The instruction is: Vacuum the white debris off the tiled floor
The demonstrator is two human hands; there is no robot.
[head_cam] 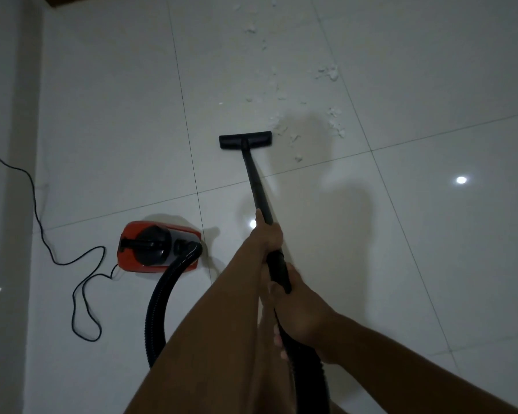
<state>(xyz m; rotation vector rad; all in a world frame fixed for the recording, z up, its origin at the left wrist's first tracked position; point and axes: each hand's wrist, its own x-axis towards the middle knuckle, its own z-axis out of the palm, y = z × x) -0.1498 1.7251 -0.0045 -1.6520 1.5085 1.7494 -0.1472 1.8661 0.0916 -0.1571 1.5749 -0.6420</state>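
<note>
Hose (159, 297): the lower bend goes behind the left forearm (216, 309); below the right hand (302, 312) the bottom edge cuts it.
Cord (36, 210): it leaves at the left edge.
Debris (329, 73): the top edge cuts the trail; pieces too small to tell the material.
Left hand (268, 234): fingers hidden behind the tube (253, 177).

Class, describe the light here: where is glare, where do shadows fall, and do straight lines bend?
Head view: dim; bright glare spot on the tiled floor at right, a fainter one beside the left hand; soft shadows right of the vacuum wand; grout lines bow slightly.
</note>
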